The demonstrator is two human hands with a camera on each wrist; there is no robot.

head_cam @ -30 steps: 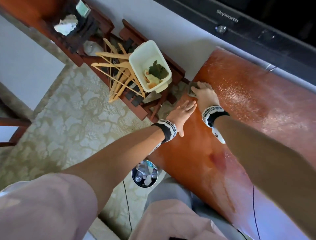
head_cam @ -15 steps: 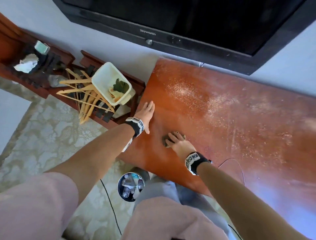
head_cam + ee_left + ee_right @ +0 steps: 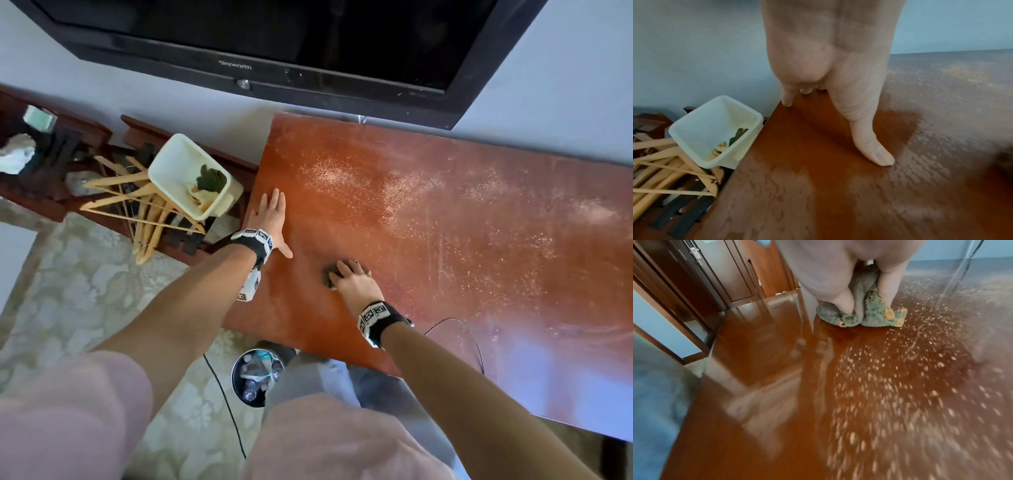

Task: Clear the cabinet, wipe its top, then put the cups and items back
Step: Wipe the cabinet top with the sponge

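Observation:
The red-brown cabinet top (image 3: 445,222) fills the middle and right of the head view, with pale dust across its far and right parts. My right hand (image 3: 349,275) presses a crumpled grey-green cloth (image 3: 863,311) onto the top near its front left; fingers and thumb curl round the cloth (image 3: 328,279). My left hand (image 3: 270,219) lies flat with straight fingers on the top's left edge. In the left wrist view the left hand (image 3: 836,100) has its thumb and fingertips on the wood (image 3: 818,178). No cups are in view.
A cream plastic bin (image 3: 191,174) with green scraps leans on wooden hangers (image 3: 137,202) left of the cabinet. A black television (image 3: 274,37) hangs on the wall above. A round waste bin (image 3: 255,377) and a black cable (image 3: 226,404) are on the patterned carpet.
My right hand drew the cloth from the far left corner toward the front of the top, then slightly to the right. The left hand stays flat on the left edge. The view widened to the right.

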